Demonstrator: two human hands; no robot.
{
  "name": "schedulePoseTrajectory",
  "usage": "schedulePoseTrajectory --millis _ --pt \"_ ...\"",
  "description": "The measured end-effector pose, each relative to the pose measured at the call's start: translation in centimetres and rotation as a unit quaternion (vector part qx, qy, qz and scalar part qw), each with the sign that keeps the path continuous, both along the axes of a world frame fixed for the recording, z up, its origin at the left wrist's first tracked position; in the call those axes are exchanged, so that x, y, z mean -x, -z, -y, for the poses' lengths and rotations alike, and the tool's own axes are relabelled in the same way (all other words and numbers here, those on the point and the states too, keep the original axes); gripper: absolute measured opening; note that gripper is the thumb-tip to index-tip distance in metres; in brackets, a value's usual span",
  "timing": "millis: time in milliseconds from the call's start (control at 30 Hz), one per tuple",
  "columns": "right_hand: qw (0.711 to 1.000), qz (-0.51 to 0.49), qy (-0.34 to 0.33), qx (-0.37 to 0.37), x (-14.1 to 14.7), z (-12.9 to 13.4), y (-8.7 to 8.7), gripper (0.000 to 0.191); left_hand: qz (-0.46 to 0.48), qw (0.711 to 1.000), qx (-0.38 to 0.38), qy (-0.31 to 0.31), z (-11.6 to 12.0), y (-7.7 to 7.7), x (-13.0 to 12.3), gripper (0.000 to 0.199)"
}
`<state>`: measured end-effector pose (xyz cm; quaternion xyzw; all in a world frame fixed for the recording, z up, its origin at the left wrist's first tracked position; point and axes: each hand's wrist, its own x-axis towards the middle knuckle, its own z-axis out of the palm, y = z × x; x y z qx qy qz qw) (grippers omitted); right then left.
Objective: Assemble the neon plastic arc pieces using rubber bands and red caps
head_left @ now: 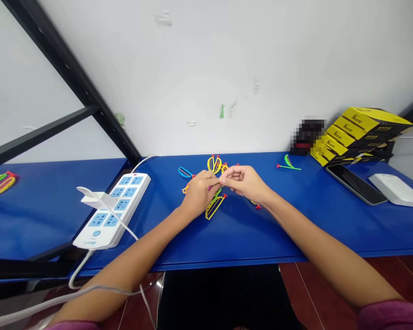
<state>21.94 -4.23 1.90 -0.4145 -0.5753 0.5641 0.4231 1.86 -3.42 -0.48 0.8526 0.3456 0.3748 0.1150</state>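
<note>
The left hand (200, 193) and the right hand (244, 182) are held close together above the blue table (248, 238), and both are closed in a small pinch. The left fingers seem to grip a thin plastic rod (210, 187), maybe because it is too narrow for an open hand. The right fingertips (223, 181) come to meet it, but I cannot tell if they really grip it. Just beyond the hands lies a yellow ring-shaped piece (214, 164), with a blue curved piece (185, 172) beyond the left hand. A yellow-green curved piece (215, 206) lies just under the hands, so these parts seem to be kept within easy reach. Far right of the right hand lies a green piece with a red-tipped rod (288, 164). Left of the left hand stands a white power strip (113, 211), and a phone (356, 184) lies well to the right.
</note>
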Motion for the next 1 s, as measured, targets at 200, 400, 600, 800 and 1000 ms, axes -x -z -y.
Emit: schedulePoseTrajectory --millis 200,400,600,800,1000 --pt "1.000 0.008 0.011 -0.026 0.2 -0.1 0.3 0.041 -0.003 1.000 -0.022 -0.006 -0.1 0.3 -0.2 0.025" --pt "0.986 0.054 0.058 -0.147 -0.2 -0.5 0.7 0.045 0.083 0.994 0.012 -0.064 0.1 -0.3 -0.5 0.020" --pt "0.950 0.175 0.013 -0.257 -0.4 -0.4 1.3 0.037 0.253 0.952 0.144 -0.099 0.4 -1.7 -0.3 0.041" --pt "0.960 0.183 0.024 -0.211 -0.9 -0.8 1.7 0.045 0.225 0.957 0.154 -0.100 -0.7 -2.0 0.5 0.042" --pt "0.942 0.280 0.077 -0.170 -3.4 -2.3 2.1 0.038 -0.039 0.991 0.084 -0.100 -2.9 -2.6 3.3 0.047"
